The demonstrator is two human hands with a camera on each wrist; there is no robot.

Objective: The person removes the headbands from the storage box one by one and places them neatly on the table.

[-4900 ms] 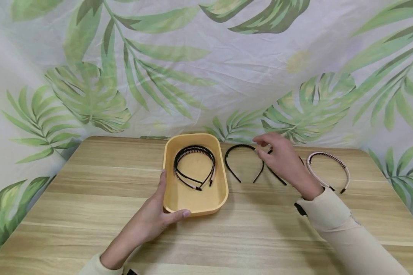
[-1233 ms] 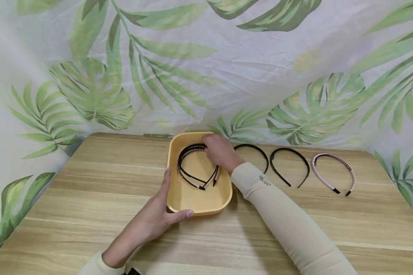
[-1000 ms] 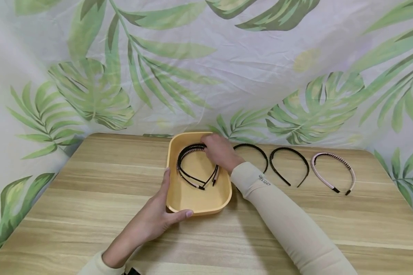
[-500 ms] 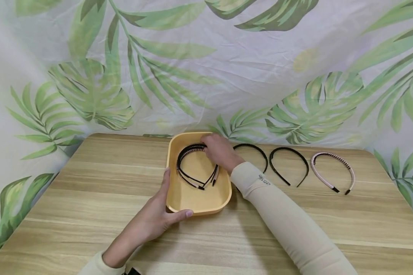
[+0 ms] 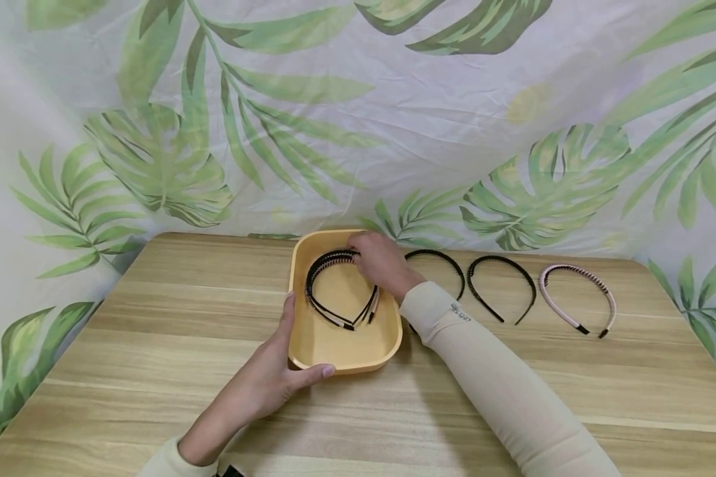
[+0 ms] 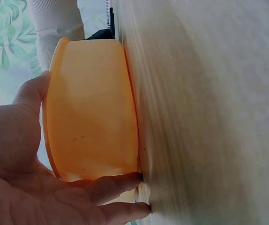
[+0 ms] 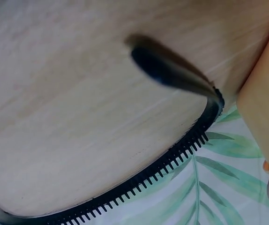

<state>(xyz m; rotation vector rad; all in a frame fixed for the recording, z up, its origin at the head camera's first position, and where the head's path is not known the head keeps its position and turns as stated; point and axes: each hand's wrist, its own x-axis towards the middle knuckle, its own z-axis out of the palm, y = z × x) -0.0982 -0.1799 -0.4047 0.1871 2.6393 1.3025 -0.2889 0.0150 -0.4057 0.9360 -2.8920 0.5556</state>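
Observation:
My left hand (image 5: 262,377) spans the near-left corner of a yellow plastic tray (image 5: 295,331), thumb along the front rim and fingers stretched against the left side. In the left wrist view the tray wall (image 6: 94,112) stands between the thumb and the lower fingers. Inside lie several nested headbands (image 5: 311,278), black ones and a pink-and-black one, their ends toward me. Reaching over the tray's right rim, my right hand (image 5: 384,262) pinches the upper right of the nested headbands; its fingertips are partly hidden.
Right of the tray, a black headband (image 5: 432,252), another black headband (image 5: 501,258) and a pink-and-black headband (image 5: 611,308) lie in a row. The right wrist view shows a toothed black headband (image 7: 139,183) close up. A leaf-print cloth (image 5: 394,132) hangs behind the wooden table (image 5: 173,318).
Since the earliest frame, my right hand has moved left from above the loose headbands into the tray. Lately the nested headbands' ends have shifted slightly; my left hand stays put.

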